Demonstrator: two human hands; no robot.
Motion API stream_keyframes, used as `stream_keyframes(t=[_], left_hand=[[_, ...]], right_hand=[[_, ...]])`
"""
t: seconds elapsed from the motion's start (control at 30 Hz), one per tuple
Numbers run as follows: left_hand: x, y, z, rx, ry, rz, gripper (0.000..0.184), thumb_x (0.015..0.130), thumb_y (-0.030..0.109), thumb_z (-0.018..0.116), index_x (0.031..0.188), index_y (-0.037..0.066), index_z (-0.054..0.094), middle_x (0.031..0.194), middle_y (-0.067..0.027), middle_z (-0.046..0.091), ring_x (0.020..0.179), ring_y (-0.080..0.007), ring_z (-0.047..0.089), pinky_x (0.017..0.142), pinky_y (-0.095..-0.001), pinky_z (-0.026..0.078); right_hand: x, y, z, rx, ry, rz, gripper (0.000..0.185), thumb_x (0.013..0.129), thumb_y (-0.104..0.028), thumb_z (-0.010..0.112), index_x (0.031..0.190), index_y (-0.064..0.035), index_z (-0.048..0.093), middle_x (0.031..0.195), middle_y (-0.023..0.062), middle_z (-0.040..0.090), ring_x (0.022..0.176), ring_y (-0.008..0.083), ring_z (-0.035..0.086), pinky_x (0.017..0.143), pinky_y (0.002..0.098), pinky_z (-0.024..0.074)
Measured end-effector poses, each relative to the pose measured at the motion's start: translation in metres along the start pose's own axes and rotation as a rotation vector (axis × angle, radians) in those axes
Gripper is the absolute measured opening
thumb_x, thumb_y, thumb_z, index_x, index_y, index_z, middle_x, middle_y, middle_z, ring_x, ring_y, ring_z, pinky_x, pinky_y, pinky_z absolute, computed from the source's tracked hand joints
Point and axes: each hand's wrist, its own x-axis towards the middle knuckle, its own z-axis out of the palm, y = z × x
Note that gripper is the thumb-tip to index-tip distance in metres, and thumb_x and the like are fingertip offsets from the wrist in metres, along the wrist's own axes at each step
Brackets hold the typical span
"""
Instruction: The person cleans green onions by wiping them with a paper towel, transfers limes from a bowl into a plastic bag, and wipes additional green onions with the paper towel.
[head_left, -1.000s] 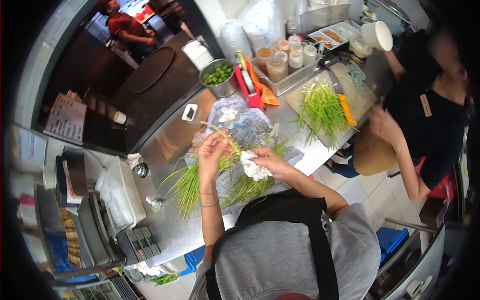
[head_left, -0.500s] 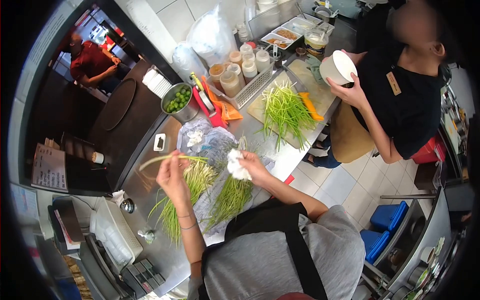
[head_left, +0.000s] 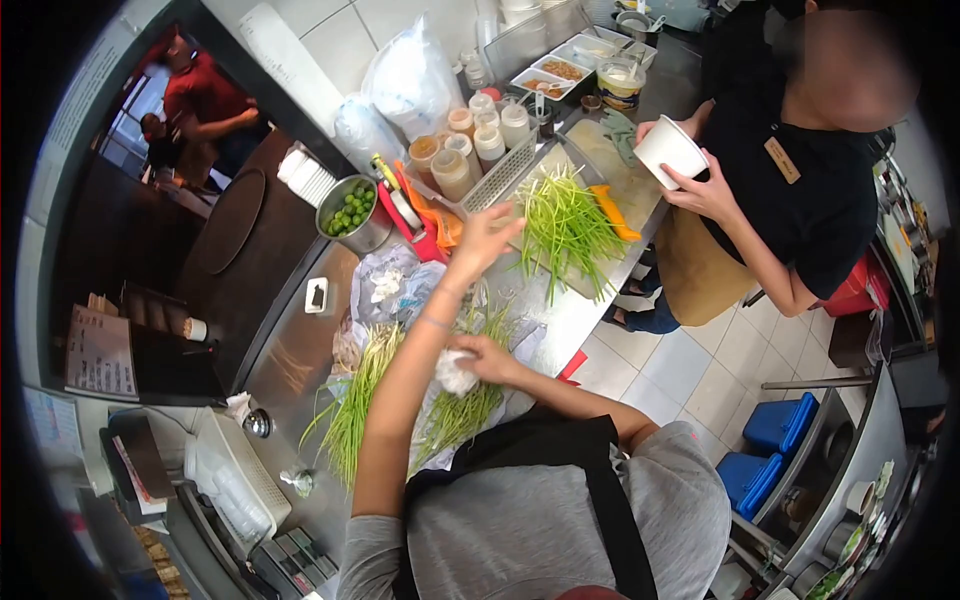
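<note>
My left hand (head_left: 487,238) reaches across the counter to the near left edge of a pile of green onions (head_left: 572,225) on a cutting board (head_left: 512,212). Its fingers are apart, with no stalk visible in them. Closer to my body, my right hand (head_left: 482,358) is closed on a crumpled white paper towel (head_left: 456,371). Under that hand lies a bunch of thin green stalks (head_left: 452,420) on crumpled paper. Another bunch of green onions (head_left: 362,415), paler at the top, lies to the left, partly hidden by my left forearm.
A metal pot of green limes (head_left: 350,207), a basket of sauce bottles (head_left: 490,180) and a small white dish (head_left: 317,296) stand along the counter. An orange-handled knife (head_left: 614,213) lies by the pile. On the right, a co-worker (head_left: 800,190) holds a white tub (head_left: 670,152).
My left hand has moved from above the left bunch to the pile on the board, and its stalk is gone from view. My right hand has lowered slightly with the paper towel.
</note>
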Motion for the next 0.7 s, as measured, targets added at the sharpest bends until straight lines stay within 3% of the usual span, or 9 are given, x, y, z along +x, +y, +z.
stream_keyframes(t=[0.07,0.1,0.13,0.17,0.23,0.4,0.5,0.63,0.7], left_hand=[[-0.030,0.002,-0.039,-0.055,0.055,0.028,0.036,0.085,0.019,0.063,0.115,0.001,0.056,0.096,-0.0046,0.063,0.080,-0.0094,0.060,0.064,-0.0231,0.051],[-0.049,-0.001,-0.061,-0.080,0.086,0.017,0.037,0.085,0.019,0.064,0.116,0.001,0.056,0.099,-0.0043,0.062,0.081,-0.0085,0.059,0.067,-0.0232,0.050],[-0.071,-0.007,-0.082,-0.046,0.124,-0.007,0.038,0.085,0.019,0.064,0.118,0.002,0.055,0.103,-0.0035,0.061,0.086,-0.0089,0.059,0.070,-0.0237,0.049],[-0.093,-0.012,-0.101,-0.008,0.156,-0.019,0.041,0.085,0.018,0.063,0.121,0.003,0.053,0.106,-0.0028,0.060,0.091,-0.0093,0.058,0.072,-0.0243,0.049],[-0.131,-0.020,-0.108,-0.013,0.181,-0.062,0.044,0.084,0.015,0.064,0.125,0.004,0.050,0.109,-0.0023,0.060,0.096,-0.0100,0.056,0.076,-0.0253,0.048],[-0.201,-0.070,-0.070,-0.304,0.149,-0.080,0.055,0.077,-0.001,0.065,0.127,0.003,0.043,0.102,-0.0045,0.061,0.094,-0.0113,0.057,0.079,-0.0259,0.047],[-0.219,-0.077,-0.050,-0.468,0.304,-0.038,0.056,0.074,-0.008,0.063,0.125,0.002,0.043,0.099,-0.0054,0.061,0.091,-0.0116,0.058,0.079,-0.0258,0.047],[-0.245,-0.084,-0.040,-0.304,0.423,-0.040,0.038,0.076,-0.008,0.060,0.111,0.001,0.050,0.096,-0.0045,0.061,0.088,-0.0113,0.059,0.078,-0.0251,0.048],[-0.255,-0.094,-0.036,-0.410,0.491,-0.092,0.031,0.077,-0.008,0.058,0.106,0.002,0.052,0.093,-0.0042,0.062,0.079,-0.0104,0.060,0.066,-0.0240,0.050]], right_hand=[[0.004,0.000,-0.013,0.069,0.014,-0.023,0.037,0.075,0.009,0.046,0.108,-0.0025,0.059,0.100,0.0088,0.063,0.098,0.0172,0.059,0.084,0.0293,0.0466],[0.005,-0.008,-0.020,0.217,0.009,0.118,0.041,0.074,0.011,0.045,0.110,-0.0041,0.057,0.101,0.0074,0.064,0.094,0.0159,0.060,0.080,0.0273,0.0483],[0.009,-0.004,-0.027,0.356,0.005,0.109,0.042,0.074,0.012,0.045,0.112,-0.0050,0.054,0.100,0.0068,0.064,0.090,0.0147,0.062,0.077,0.0262,0.0496],[0.008,-0.028,-0.031,0.482,0.028,0.251,0.039,0.076,0.010,0.047,0.112,-0.0036,0.053,0.099,0.0077,0.064,0.090,0.0144,0.062,0.077,0.0267,0.0497],[0.012,-0.029,-0.038,0.531,0.021,0.229,0.032,0.080,0.007,0.051,0.111,-0.0019,0.053,0.100,0.0082,0.065,0.089,0.0137,0.062,0.077,0.0264,0.0497],[0.015,-0.040,-0.027,0.415,-0.026,0.239,0.021,0.080,0.000,0.061,0.101,-0.0028,0.056,0.091,0.0039,0.064,0.081,0.0092,0.060,0.071,0.0230,0.0477],[0.015,-0.036,-0.027,0.337,-0.087,0.208,0.015,0.080,-0.002,0.065,0.094,-0.0037,0.059,0.084,0.0005,0.062,0.075,0.0066,0.058,0.067,0.0208,0.0457],[0.010,-0.039,-0.039,0.199,-0.088,0.224,0.008,0.080,0.000,0.064,0.086,-0.0039,0.059,0.081,-0.0006,0.061,0.072,0.0055,0.057,0.066,0.0201,0.0439],[0.005,-0.049,-0.038,0.236,-0.107,0.208,0.013,0.080,0.001,0.063,0.092,-0.0027,0.060,0.084,0.0000,0.062,0.073,0.0055,0.057,0.067,0.0195,0.0437]])
